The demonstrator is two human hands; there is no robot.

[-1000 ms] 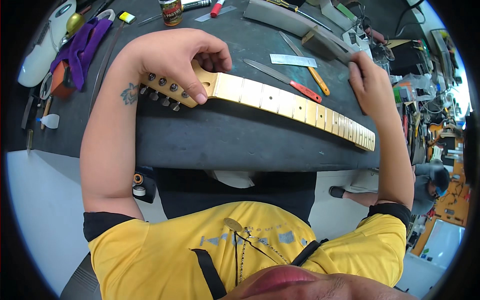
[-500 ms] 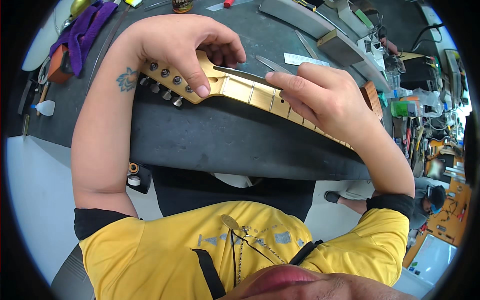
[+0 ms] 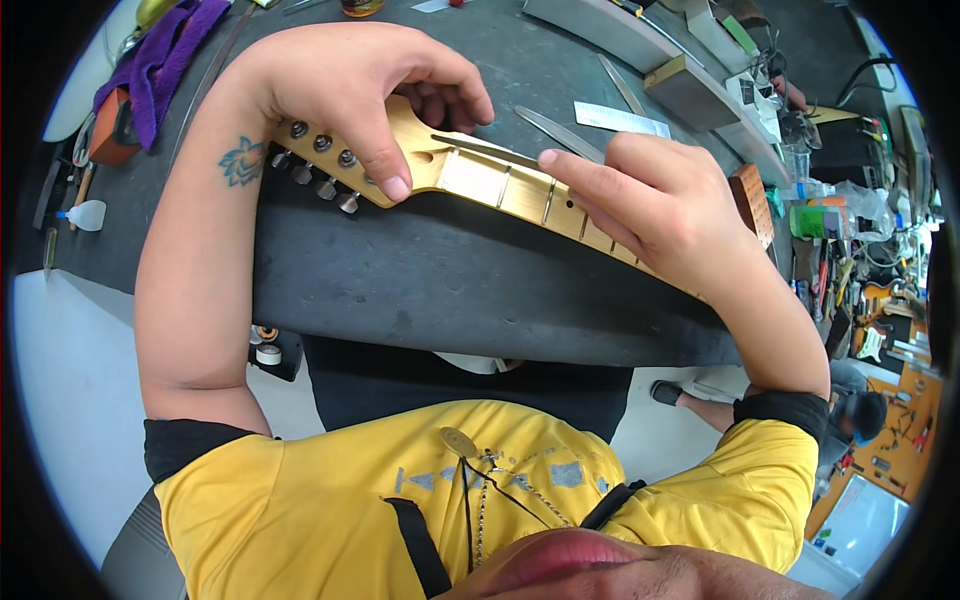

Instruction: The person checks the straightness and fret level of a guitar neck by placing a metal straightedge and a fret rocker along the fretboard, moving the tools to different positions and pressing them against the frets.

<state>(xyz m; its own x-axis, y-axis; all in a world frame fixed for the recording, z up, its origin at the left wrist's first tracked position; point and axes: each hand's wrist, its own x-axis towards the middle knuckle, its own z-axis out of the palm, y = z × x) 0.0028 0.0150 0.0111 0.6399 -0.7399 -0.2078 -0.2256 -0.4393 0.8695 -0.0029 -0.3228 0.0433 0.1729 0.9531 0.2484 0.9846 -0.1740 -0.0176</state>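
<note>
My left hand point(image 3: 362, 92) grips the guitar headstock point(image 3: 424, 170), thumb on its face, fingers curled by the far edge, beside the tuning pegs point(image 3: 323, 142). My right hand point(image 3: 660, 210) holds a thin, dark metal file point(image 3: 488, 147) between closed fingers, lengthways over the maple fretboard point(image 3: 478, 178) near the nut; whether it touches cannot be told. The neck runs diagonally down to the right, partly hidden under my right hand. Just behind it lie a metal blade point(image 3: 545, 123) and a steel ruler point(image 3: 621, 119).
A dark bench point(image 3: 450, 280) holds a purple cloth point(image 3: 165, 80) and orange block point(image 3: 115, 140) at left, long grey beams point(image 3: 600, 30) at back and a wooden block point(image 3: 750, 200) at right. Another person point(image 3: 850, 410) is beyond the bench at lower right.
My right hand has come left from the back right onto the neck, now with the file over the fretboard. My left hand and headstock have shifted slightly up in the view.
</note>
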